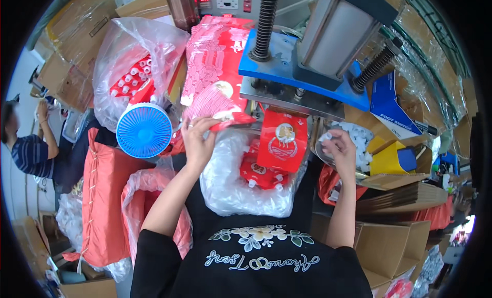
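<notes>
My left hand (198,142) reaches to the near edge of a stack of flat red and pink pouches (215,60), its fingertips closed on a red pouch (228,119) there. My right hand (340,150) pinches a small white plastic spout (325,137) above a tray of loose white spouts (361,139). Between the hands, a red printed pouch (283,157) hangs flat below the jaw of the blue press (287,55). Lower down, several red pouches with white spouts (261,176) lie on a clear plastic bag (220,195) in my lap.
At left, a blue fan (144,130) stands before a clear bag of spouted pouches (136,78). A red bundle (102,195) lies below. Cardboard boxes (392,247) and a yellow box (387,160) are at right. Another person (33,144) is at the far left.
</notes>
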`<state>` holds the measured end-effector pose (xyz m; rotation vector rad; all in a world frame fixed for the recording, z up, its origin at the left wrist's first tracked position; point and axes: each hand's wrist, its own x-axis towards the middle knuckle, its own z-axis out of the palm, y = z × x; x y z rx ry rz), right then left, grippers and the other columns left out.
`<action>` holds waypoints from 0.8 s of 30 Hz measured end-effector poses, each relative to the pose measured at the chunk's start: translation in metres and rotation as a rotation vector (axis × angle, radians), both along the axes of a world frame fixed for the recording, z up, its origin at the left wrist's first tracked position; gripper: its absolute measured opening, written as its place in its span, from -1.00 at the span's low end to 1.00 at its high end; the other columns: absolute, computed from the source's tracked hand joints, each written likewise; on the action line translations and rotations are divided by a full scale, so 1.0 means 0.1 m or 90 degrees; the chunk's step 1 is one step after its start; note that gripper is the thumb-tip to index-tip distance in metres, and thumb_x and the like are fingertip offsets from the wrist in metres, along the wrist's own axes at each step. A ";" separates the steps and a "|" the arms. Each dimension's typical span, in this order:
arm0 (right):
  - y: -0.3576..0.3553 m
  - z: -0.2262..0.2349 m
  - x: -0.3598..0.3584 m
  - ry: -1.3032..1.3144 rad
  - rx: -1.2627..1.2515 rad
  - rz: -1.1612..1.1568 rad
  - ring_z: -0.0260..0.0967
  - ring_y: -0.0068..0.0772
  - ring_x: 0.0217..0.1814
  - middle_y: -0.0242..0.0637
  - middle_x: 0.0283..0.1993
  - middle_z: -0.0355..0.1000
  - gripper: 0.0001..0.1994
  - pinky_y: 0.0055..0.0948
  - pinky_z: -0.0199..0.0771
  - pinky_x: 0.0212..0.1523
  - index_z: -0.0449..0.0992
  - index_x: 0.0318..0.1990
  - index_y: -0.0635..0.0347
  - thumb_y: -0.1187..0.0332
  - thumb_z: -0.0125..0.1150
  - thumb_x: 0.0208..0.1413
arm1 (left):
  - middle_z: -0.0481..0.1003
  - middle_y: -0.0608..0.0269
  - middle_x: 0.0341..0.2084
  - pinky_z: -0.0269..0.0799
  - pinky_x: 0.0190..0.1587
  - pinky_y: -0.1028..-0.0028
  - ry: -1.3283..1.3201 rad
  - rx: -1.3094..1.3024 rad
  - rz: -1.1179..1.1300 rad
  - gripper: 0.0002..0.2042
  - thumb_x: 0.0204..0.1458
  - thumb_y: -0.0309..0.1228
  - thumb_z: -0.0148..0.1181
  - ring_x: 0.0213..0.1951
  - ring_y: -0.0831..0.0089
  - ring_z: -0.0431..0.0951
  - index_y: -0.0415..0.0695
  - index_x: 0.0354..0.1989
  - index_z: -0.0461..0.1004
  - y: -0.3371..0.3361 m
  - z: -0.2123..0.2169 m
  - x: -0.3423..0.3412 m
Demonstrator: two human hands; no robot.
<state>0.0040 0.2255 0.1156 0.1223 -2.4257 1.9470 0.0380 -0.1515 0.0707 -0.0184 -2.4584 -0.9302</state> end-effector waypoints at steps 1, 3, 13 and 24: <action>-0.09 0.06 0.05 0.010 -0.010 0.000 0.44 -0.60 -0.27 -0.36 -0.27 0.45 -0.76 -0.64 0.50 -0.31 0.42 -0.06 0.27 0.56 0.21 0.09 | 0.60 0.21 -0.35 0.17 0.21 0.15 0.025 0.024 -0.003 -0.85 -0.07 -0.51 0.25 -0.17 0.28 0.57 -0.13 -0.29 0.61 0.09 0.16 0.05; -0.30 0.17 0.12 -0.006 -0.008 -0.002 0.41 -0.66 -0.36 -0.43 -0.39 0.45 -0.77 -0.67 0.40 -0.39 0.42 -0.10 0.21 0.56 0.23 0.08 | 0.59 0.14 -0.41 0.44 -0.05 0.39 -0.043 0.248 -0.066 -0.86 -0.07 -0.60 0.21 -0.30 0.35 0.61 -0.22 -0.30 0.59 0.26 0.38 0.23; -0.95 0.21 0.42 0.023 0.125 0.191 0.40 -0.69 -0.29 -0.42 -0.31 0.53 -0.83 -0.63 0.37 -0.25 0.52 -0.27 0.26 0.44 0.37 -0.01 | 0.60 0.19 -0.46 0.45 -0.26 0.54 -0.212 0.459 -0.249 -0.88 0.00 -0.54 0.27 -0.37 0.55 0.56 -0.32 -0.30 0.59 0.78 -0.14 0.58; 0.05 0.20 0.06 0.159 0.472 -0.152 0.55 -0.28 -0.16 -0.15 -0.16 0.57 -0.66 -0.32 0.50 -0.18 0.52 -0.02 0.19 0.27 0.28 0.07 | 0.58 0.19 -0.50 0.42 -0.49 0.52 -0.373 0.833 -0.138 -0.77 0.08 -0.38 0.26 -0.54 0.55 0.53 -0.37 -0.34 0.58 1.23 0.13 -0.17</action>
